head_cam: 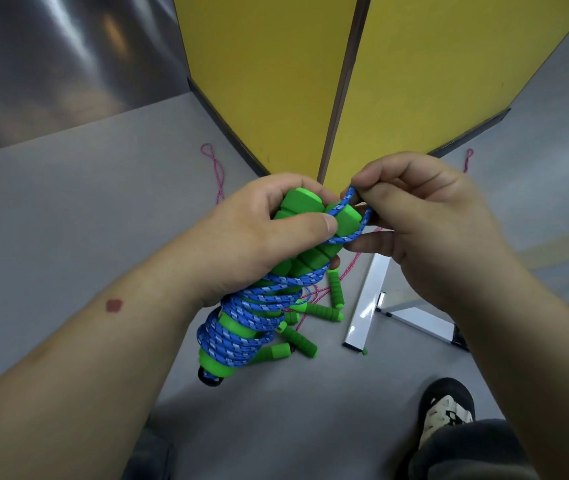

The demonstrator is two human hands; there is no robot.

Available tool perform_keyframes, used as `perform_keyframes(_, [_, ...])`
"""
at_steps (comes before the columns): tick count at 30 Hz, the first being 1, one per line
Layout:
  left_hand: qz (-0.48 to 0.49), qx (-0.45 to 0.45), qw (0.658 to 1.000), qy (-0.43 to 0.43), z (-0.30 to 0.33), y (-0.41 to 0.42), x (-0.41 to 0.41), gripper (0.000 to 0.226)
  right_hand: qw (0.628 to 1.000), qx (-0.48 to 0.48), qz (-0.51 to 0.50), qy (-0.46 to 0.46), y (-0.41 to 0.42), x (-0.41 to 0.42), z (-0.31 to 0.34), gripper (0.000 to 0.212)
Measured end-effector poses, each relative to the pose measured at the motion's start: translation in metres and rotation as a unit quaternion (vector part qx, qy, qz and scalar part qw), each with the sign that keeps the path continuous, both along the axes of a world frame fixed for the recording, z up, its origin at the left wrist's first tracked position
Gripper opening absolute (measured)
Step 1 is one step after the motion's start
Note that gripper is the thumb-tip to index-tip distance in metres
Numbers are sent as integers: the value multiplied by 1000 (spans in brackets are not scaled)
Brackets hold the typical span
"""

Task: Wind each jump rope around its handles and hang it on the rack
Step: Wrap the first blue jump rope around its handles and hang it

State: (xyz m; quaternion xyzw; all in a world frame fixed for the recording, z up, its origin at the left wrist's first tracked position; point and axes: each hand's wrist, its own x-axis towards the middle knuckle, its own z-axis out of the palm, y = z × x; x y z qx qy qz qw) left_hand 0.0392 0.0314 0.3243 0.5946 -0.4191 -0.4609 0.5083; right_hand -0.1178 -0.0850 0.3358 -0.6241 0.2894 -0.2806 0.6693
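Both arms (103,341) frame green handles (307,313) littering grey floor (68,202).

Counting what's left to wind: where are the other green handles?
In the head view, the loose green handles lie on the grey floor at centre, below the held blue rope bundle, left of the white metal bar.

Gym-like room: grey floor (68,202), yellow panels (269,81), scattered jump ropes (314,313).
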Motion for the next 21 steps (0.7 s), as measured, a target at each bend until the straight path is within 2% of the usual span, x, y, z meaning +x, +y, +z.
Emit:
perform_keyframes(3, [2, -19, 1000, -4, 0, 0, -1, 23, 1000, 15, 0, 6, 0, 1, 1, 33])
perform_keyframes(7, [34, -50, 998, 32, -2, -1, 0, 17, 997, 54, 28, 53, 1, 2, -1, 32])
perform_keyframes(12, [64, -58, 985, 151, -6, -4, -1, 25, 993, 84, 47, 69, 1, 2, 0, 33])
perform_keyframes(16, [99, -53, 975, 193, -9, -7, -7, 26, 988, 127, 63, 56, 1, 1, 3, 36])
perform_keyframes(17, [118, -54, 975, 178, -9, -8, -9, 24, 987, 133, 68, 55, 1, 2, 3, 36])
perform_keyframes(21, [151, -69, 986, 23, -10, -8, -15, 20, 989, 125, 59, 50, 3, 4, 0, 34])
